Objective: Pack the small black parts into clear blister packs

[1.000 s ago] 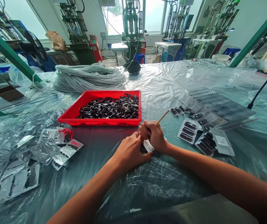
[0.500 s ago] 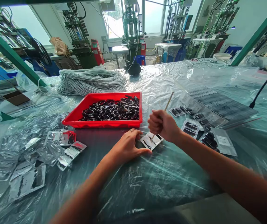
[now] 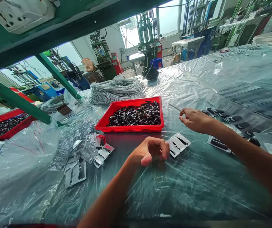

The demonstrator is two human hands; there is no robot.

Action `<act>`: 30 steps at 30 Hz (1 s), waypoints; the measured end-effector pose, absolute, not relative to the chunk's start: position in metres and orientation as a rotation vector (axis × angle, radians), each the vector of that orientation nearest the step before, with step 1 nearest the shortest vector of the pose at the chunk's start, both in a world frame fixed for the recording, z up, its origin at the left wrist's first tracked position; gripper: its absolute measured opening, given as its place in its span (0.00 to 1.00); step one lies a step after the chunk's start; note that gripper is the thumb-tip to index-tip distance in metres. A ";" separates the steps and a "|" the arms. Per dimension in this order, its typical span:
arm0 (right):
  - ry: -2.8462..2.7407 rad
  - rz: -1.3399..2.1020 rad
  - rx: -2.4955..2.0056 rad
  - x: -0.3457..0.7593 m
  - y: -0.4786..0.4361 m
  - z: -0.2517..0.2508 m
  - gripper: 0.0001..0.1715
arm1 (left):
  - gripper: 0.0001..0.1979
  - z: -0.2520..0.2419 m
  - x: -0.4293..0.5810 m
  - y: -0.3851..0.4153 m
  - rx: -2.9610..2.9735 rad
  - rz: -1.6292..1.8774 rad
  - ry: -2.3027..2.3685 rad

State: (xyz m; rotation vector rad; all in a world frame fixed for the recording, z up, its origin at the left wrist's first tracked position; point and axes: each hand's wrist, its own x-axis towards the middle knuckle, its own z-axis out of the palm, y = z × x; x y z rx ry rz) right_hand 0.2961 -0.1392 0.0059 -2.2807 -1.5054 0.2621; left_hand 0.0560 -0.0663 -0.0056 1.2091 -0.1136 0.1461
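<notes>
The left hand (image 3: 147,147) is at the middle of the tabletop (image 3: 174,193), its thumb apart from its curled fingers, with nothing seen between them. A white-backed pack (image 3: 179,144) with dark slits across it lies flat just right of those fingers; whether they touch its near left corner I cannot tell. Farther back and to the right, the right hand (image 3: 195,120) is raised, its fingers closed on a thin stick (image 3: 174,107) that points to the far left.

Beyond the left hand is a red tray (image 3: 131,129), heaped with small black parts (image 3: 136,114), and behind it lies a coil of grey cable (image 3: 117,91). To the left of the left hand, slit packs (image 3: 75,174) are scattered among crumpled clear plastic (image 3: 66,150). On the right, near the right forearm, are packs holding dark pieces (image 3: 236,119), with clear ridged packaging (image 3: 252,98) beyond them. Transparent sheeting covers the tabletop.
</notes>
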 end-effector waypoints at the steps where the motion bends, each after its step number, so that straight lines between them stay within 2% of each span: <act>1: -1.536 0.256 -2.304 0.297 -0.139 0.003 0.14 | 0.36 -0.005 0.056 -0.066 1.212 0.149 -0.114; 10: -1.617 0.178 -2.384 0.299 -0.138 -0.006 0.21 | 0.41 0.005 0.051 -0.070 1.364 0.107 0.232; 14: -1.645 0.066 -2.374 0.301 -0.144 -0.002 0.23 | 0.42 0.007 0.052 -0.072 1.353 0.109 0.225; 17: -1.881 0.083 -2.136 0.294 -0.154 0.007 0.30 | 0.35 0.010 0.055 -0.069 1.402 0.209 0.300; 20: -2.221 0.468 -1.779 0.276 -0.162 0.014 0.36 | 0.24 0.010 0.058 -0.062 1.603 0.318 0.493; 21: -2.287 0.541 -1.729 0.270 -0.163 0.015 0.34 | 0.23 0.009 0.059 -0.059 1.665 0.329 0.545; 25: -2.362 0.507 -1.797 0.260 -0.160 0.017 0.12 | 0.23 0.003 0.061 -0.052 1.860 0.330 0.674; 28: -2.288 0.449 -1.809 0.262 -0.157 0.021 0.07 | 0.26 -0.002 0.061 -0.054 1.895 0.275 0.699; 30: -2.178 0.277 -1.843 0.260 -0.156 0.024 0.07 | 0.27 -0.003 0.062 -0.056 1.791 0.244 0.633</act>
